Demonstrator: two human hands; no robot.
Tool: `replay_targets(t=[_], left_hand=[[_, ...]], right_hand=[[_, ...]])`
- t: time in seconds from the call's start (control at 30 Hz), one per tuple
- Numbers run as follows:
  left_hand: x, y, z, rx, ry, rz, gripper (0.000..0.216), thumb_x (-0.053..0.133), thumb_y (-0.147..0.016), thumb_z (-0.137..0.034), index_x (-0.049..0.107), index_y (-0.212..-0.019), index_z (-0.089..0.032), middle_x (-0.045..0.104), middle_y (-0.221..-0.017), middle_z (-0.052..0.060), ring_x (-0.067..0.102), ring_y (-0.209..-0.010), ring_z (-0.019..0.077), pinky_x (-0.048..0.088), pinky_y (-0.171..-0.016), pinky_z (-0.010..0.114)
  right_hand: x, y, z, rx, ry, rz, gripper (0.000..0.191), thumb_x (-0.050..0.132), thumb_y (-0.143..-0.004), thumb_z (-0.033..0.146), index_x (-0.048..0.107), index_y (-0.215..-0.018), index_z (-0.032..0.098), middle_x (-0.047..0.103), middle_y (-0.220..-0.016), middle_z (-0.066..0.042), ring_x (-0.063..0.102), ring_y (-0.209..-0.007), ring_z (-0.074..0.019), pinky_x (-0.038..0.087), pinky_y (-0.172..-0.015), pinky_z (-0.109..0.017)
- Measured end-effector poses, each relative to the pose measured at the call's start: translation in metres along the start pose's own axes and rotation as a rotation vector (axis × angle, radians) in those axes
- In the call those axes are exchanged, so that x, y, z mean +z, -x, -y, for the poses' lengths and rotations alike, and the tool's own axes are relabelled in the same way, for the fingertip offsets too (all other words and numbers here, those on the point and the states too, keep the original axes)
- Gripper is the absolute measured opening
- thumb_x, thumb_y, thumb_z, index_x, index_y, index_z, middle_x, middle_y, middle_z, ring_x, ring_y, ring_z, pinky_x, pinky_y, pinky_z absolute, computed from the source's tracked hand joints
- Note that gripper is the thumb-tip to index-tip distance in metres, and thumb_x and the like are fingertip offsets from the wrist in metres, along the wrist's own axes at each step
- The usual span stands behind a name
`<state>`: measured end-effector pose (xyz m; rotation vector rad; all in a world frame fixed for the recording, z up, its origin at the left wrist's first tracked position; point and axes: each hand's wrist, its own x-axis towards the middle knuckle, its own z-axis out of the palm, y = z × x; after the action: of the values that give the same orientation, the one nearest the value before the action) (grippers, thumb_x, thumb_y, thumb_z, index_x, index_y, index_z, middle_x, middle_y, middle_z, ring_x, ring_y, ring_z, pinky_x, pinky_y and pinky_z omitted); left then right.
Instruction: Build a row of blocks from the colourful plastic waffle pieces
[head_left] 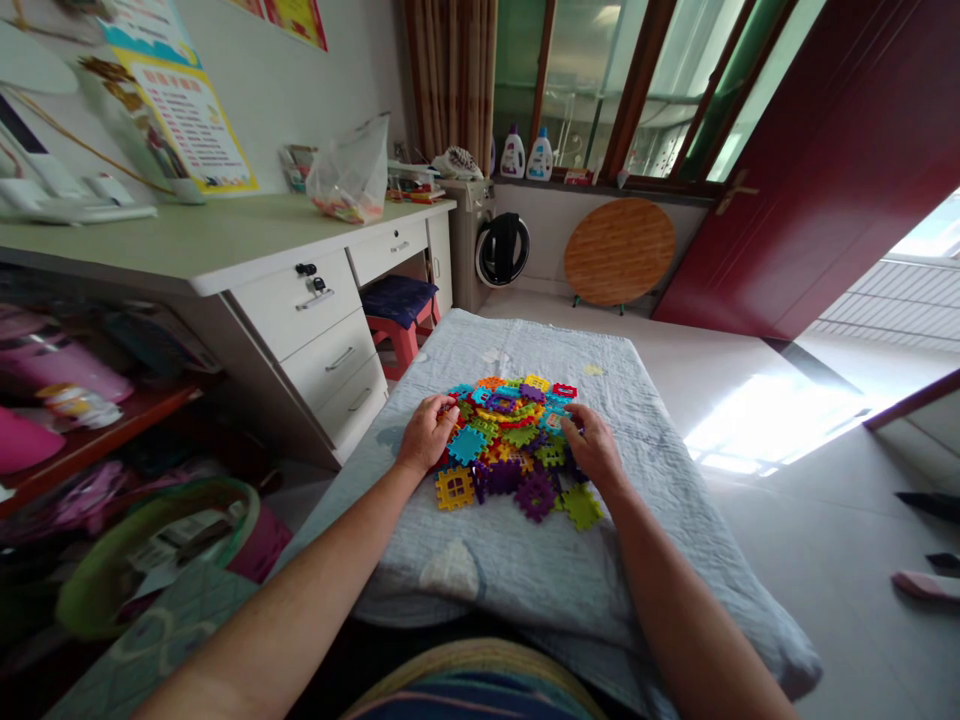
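A heap of colourful interlocking plastic tiles (pixel 512 432) lies on a pale grey quilt (pixel 525 560) in front of me. My left hand (pixel 426 432) rests on the heap's left edge with fingers curled over tiles; what it grips is hidden. My right hand (pixel 594 445) sits on the right edge, fingertips pinched among the tiles. A yellow tile (pixel 455 488) lies just below the left hand, a purple one (pixel 535 495) and a green one (pixel 582 506) near the front.
A white desk with drawers (pixel 315 320) stands to the left, a small red stool (pixel 401 320) beneath it. A cluttered shelf (pixel 90 420) and a green basket (pixel 150 560) are at near left. A round wooden tabletop (pixel 619 251) leans under the window. A dark red door (pixel 825 170) stands open at right.
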<state>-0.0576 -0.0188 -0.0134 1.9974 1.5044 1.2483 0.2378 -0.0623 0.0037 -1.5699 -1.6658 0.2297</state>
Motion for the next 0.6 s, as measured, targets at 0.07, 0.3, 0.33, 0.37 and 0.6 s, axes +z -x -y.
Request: replay_targets(t=[0.07, 0.3, 0.33, 0.37, 0.6], left_hand=[[0.0003, 0.0001, 0.0001, 0.0, 0.003, 0.0, 0.025, 0.046, -0.089, -0.037, 0.061, -0.099, -0.019, 0.063, -0.107, 0.008, 0.059, -0.105, 0.0217, 0.046, -0.098, 0.038], [0.0008, 0.0004, 0.0014, -0.004, 0.002, 0.005, 0.026, 0.046, -0.089, -0.036, 0.061, -0.1, -0.018, 0.063, -0.107, 0.009, 0.058, -0.106, 0.0226, 0.045, -0.098, 0.04], [0.0008, 0.0005, 0.0014, -0.004, 0.0, 0.004, 0.026, 0.046, -0.089, -0.036, 0.061, -0.1, -0.019, 0.063, -0.107, 0.008, 0.058, -0.105, 0.0226, 0.045, -0.098, 0.04], [0.0007, 0.0005, 0.0012, -0.005, -0.003, 0.004, 0.025, 0.046, -0.089, -0.036, 0.061, -0.1, -0.019, 0.063, -0.107, 0.008, 0.058, -0.105, 0.0226, 0.045, -0.098, 0.04], [0.0002, 0.0009, -0.0012, -0.008, -0.005, -0.006, 0.024, 0.047, -0.088, -0.035, 0.061, -0.098, -0.019, 0.063, -0.105, 0.008, 0.059, -0.104, 0.0223, 0.047, -0.097, 0.04]], right_hand=[[0.0, 0.0014, 0.0004, -0.058, 0.059, -0.015, 0.037, 0.052, -0.085, 0.044, 0.064, -0.109, 0.018, 0.063, -0.101, -0.01, 0.057, -0.095, -0.0238, 0.044, -0.088, -0.04], [0.0054, 0.0052, -0.0033, -0.12, 0.137, 0.095, 0.043, 0.057, -0.082, 0.042, 0.06, -0.118, 0.019, 0.065, -0.108, -0.01, 0.053, -0.102, -0.0278, 0.04, -0.093, -0.046], [0.006, 0.0049, -0.0039, -0.12, 0.124, 0.101, 0.042, 0.057, -0.082, 0.041, 0.06, -0.117, 0.019, 0.066, -0.107, -0.01, 0.053, -0.099, -0.0273, 0.041, -0.091, -0.045], [0.0062, 0.0044, -0.0041, -0.121, 0.11, 0.101, 0.041, 0.057, -0.082, 0.041, 0.06, -0.117, 0.019, 0.066, -0.105, -0.01, 0.054, -0.098, -0.0268, 0.041, -0.09, -0.044], [0.0034, 0.0044, -0.0012, -0.163, 0.053, 0.06, 0.044, 0.062, -0.078, 0.038, 0.059, -0.117, 0.019, 0.063, -0.108, -0.01, 0.054, -0.101, -0.0266, 0.042, -0.093, -0.043]])
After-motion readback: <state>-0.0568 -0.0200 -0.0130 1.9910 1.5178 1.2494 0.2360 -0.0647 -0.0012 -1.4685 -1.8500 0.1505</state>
